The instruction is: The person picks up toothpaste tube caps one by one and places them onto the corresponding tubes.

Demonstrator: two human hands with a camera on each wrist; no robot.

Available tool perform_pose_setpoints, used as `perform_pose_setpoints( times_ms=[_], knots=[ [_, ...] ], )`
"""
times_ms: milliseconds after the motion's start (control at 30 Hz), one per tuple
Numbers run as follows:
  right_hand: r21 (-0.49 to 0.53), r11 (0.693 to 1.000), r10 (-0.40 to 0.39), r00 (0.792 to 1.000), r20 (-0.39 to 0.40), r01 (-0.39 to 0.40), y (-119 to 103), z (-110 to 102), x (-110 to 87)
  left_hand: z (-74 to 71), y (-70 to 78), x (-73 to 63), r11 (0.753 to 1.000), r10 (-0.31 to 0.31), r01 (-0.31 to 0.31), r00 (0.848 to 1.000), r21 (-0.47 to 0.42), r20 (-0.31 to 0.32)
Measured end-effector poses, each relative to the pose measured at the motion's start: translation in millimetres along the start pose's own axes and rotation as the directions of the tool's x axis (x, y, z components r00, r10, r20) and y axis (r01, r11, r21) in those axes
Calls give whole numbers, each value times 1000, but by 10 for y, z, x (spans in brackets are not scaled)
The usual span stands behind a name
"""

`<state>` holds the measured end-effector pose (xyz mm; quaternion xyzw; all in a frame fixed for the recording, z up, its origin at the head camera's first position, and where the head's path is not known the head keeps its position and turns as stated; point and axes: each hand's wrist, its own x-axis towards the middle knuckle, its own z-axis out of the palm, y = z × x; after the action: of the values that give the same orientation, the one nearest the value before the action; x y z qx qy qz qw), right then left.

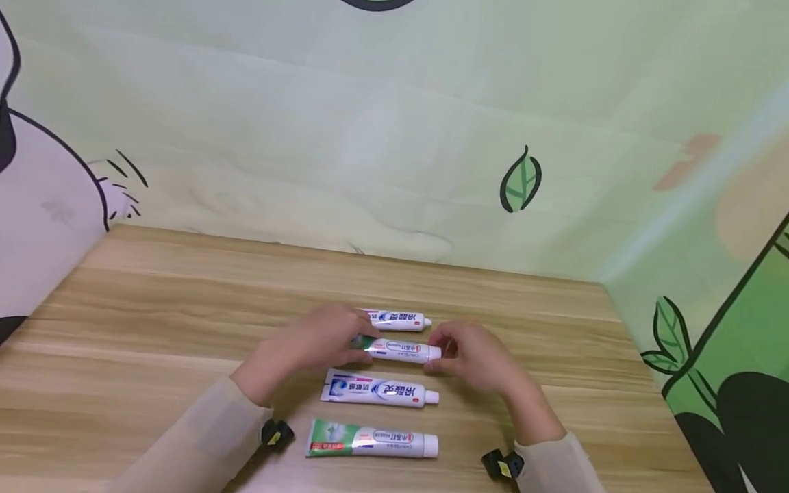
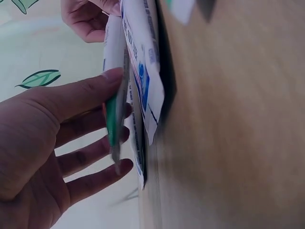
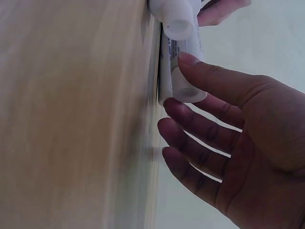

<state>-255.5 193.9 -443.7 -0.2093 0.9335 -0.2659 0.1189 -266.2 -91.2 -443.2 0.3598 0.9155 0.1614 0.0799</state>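
Between the hands is a green-and-white toothpaste tube [image 1: 403,350], second from the back in a column of toothpaste tubes. My left hand [image 1: 329,337] pinches its flat green tail between thumb and fingers, and the tail tilts off the table in the left wrist view. At the cap end, my right hand [image 1: 474,352] holds the white cap [image 3: 187,90] between thumb and forefinger, the other fingers loosely bent. Just behind lies a blue-and-white tube [image 1: 399,320], its tail hidden by the left hand. Another blue-and-white tube [image 1: 379,389] lies in front of the held one.
Nearest the body, a second green-and-white tube [image 1: 370,439] lies with its cap to the right. All rest on a wood-grain table [image 1: 185,294]. A printed backdrop [image 1: 308,137] with leaf drawings rises along the table's back and right edges.
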Motion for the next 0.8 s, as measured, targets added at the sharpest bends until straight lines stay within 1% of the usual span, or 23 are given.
perform_pose_setpoints(
  times_ms=[133, 267, 400, 600, 800],
  knots=[
    [-52, 999, -16, 1000, 0, 16, -16, 9, -23, 23, 18, 8, 1000, -11, 12, 1000, -16, 28],
    [-93, 996, -3, 1000, -3, 2, -25, 8, -28, 24, 42, 30, 999, -25, 27, 998, -35, 57],
    [-124, 992, 1, 1000, -11, -3, -33, 0, -15, 18, 51, 57, 998, -39, 41, 997, -37, 68],
    [-141, 990, -3, 1000, 2, 3, -41, 4, 1, -2, 57, 64, 995, -88, 91, 992, -41, 86],
    [-131, 991, 6, 1000, 17, -3, -45, 38, -29, 0, 67, 34, 992, -111, 117, 988, -53, 112]
  ],
)
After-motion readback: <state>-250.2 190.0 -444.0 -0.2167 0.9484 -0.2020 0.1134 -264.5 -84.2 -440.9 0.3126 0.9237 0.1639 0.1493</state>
